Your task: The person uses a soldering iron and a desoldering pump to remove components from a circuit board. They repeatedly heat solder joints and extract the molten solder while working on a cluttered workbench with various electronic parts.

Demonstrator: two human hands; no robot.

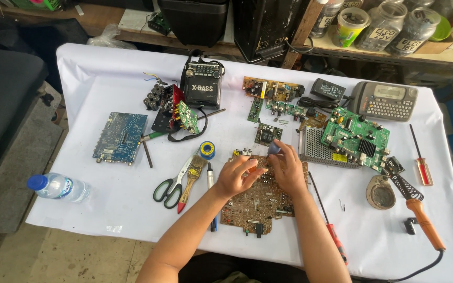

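Pinching small parts, both hands [266,173] rest on the brown circuit board [255,207] near the table's front edge [132,228].

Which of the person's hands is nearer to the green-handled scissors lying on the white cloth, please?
Left. The left hand rests on the brown circuit board, just right of the green-handled scissors; the right hand lies farther right.

Electronics repair workshop: circuit boards [353,137] just beyond right hand [289,170], soldering iron [412,202] well to its right, labelled component jars [386,23] on shelf far behind, w/ screwdrivers [329,220] nearby.
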